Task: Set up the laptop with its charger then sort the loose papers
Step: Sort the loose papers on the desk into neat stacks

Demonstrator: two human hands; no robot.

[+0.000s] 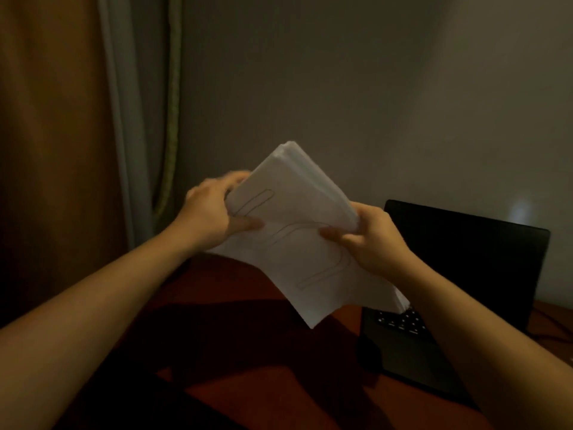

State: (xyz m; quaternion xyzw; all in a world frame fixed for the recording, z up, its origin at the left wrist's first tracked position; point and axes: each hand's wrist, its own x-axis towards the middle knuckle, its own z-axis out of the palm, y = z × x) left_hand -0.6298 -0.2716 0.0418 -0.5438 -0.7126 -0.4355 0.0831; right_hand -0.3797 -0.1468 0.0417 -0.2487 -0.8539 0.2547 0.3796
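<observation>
A stack of white papers [297, 218] is held up in the air above the table, tilted with one corner pointing up. Faint curved pencil lines show on the top sheet. My left hand [214, 212] grips the stack's left edge, thumb on the front. My right hand [372, 240] grips the right edge, thumb on the front and fingers behind. A black laptop [465, 274] stands open at the right, its screen dark and its keyboard partly hidden behind the papers and my right forearm. No charger is recognisable in this dim view.
The reddish-brown table [248, 383] lies below, crossed by dark arm shadows. A thin cable [555, 333] runs on the table at the far right. An orange curtain [52, 135] hangs at the left and a grey wall stands behind.
</observation>
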